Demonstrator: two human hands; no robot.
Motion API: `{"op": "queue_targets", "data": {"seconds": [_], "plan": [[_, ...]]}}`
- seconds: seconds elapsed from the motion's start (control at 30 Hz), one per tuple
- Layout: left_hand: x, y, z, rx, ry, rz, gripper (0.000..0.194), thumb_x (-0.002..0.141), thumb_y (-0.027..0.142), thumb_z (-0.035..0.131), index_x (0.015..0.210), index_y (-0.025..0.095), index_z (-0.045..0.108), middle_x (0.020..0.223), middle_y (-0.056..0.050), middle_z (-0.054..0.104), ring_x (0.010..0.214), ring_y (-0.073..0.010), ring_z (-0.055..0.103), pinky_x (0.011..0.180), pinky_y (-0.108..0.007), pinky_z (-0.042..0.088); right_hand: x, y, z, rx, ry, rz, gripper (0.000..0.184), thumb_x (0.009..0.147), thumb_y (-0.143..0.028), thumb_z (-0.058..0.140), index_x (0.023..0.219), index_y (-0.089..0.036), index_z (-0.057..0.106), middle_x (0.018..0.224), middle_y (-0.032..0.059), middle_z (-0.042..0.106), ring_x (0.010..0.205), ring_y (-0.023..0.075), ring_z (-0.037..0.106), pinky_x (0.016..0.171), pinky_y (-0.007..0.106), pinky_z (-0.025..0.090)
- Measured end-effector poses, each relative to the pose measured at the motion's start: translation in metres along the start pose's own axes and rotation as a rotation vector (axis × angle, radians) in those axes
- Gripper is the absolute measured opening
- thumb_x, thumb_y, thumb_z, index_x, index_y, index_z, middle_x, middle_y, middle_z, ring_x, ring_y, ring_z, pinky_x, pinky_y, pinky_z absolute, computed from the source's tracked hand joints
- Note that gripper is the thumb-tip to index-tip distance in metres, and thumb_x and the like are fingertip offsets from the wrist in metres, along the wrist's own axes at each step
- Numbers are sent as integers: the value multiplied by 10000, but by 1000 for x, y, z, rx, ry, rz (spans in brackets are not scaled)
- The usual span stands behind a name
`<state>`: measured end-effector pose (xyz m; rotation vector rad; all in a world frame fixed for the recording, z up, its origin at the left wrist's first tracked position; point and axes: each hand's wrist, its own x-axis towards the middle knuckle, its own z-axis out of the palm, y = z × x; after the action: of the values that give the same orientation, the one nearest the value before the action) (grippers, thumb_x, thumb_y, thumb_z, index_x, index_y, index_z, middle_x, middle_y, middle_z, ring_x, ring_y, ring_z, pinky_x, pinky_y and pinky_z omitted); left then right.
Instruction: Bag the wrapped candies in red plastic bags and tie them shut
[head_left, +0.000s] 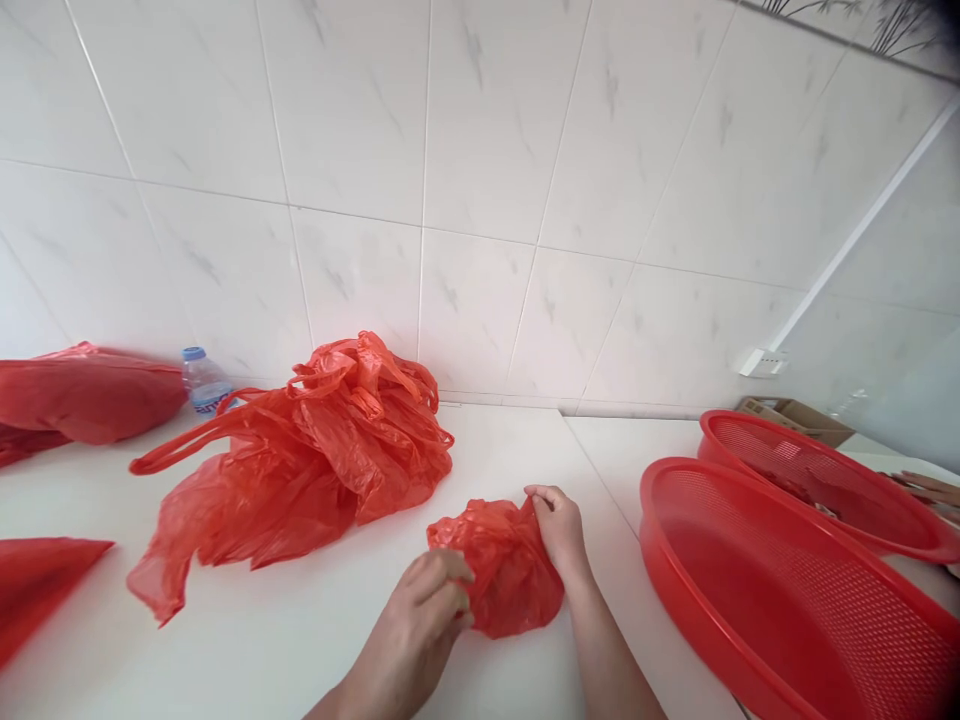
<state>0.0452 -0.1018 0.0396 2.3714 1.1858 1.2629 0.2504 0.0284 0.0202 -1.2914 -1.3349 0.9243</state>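
A small crumpled red plastic bag [501, 570] lies on the white counter [300, 640] in front of me. My left hand [420, 615] pinches its near left edge with curled fingers. My right hand [556, 525] grips its far right edge, fingers closed on the plastic. Just behind and to the left sits a bigger heap of red plastic bags [315, 450], with a long handle loop trailing out to the left.
Two red perforated baskets [757, 560] [825, 480] overlap at the right. Another person's fingers [930, 490] show at the right edge. A water bottle [202, 380] and more red bags [75, 395] [34, 580] lie at the left. A tiled wall stands behind.
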Motion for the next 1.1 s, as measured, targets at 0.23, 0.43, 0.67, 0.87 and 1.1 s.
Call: {"op": "queue_targets", "data": {"seconds": [0.23, 0.43, 0.67, 0.87, 1.1], "plan": [[-24, 6, -16, -54, -114, -168, 162, 841, 291, 592, 977, 231, 529, 1225, -106, 506, 1082, -247, 512, 853, -386, 490, 9, 20, -3, 27, -49, 42, 348, 748, -392, 568, 1033, -203, 634, 850, 33, 672, 765, 196, 614, 713, 306, 483], [16, 8, 25, 155, -81, -306, 811, 645, 390, 761, 1353, 273, 383, 1495, -141, 251, 1374, -386, 180, 1043, -617, 267, 5, 22, -5, 56, -93, 36, 413, 785, -549, 511, 954, -192, 631, 859, 42, 667, 771, 197, 600, 682, 286, 469], [37, -4, 66, 182, -262, -493, 876, 592, 329, 761, 1373, 340, 365, 1470, -110, 322, 1281, -366, 362, 977, -526, 370, -7, 20, 18, 40, -392, 9, 361, 797, -535, 523, 701, -190, 575, 672, 3, 595, 657, 165, 537, 620, 269, 431], [7, -13, 20, 213, -239, -481, 181, 744, 102, 489, 796, 217, 619, 798, -3, 653, 739, -169, 593, 686, -257, 454, -8, 20, 21, -37, -530, 109, 371, 751, -545, 544, 647, -190, 574, 585, -18, 538, 541, 134, 485, 496, 249, 385], [-72, 2, -111, 189, -166, -588, 288, 535, 6, 393, 644, 213, 561, 691, 54, 615, 595, -119, 543, 563, -209, 395, 0, 36, 22, -158, -432, 221, 446, 663, -614, 565, 857, -216, 615, 667, 5, 594, 601, 165, 558, 475, 251, 409]]}}
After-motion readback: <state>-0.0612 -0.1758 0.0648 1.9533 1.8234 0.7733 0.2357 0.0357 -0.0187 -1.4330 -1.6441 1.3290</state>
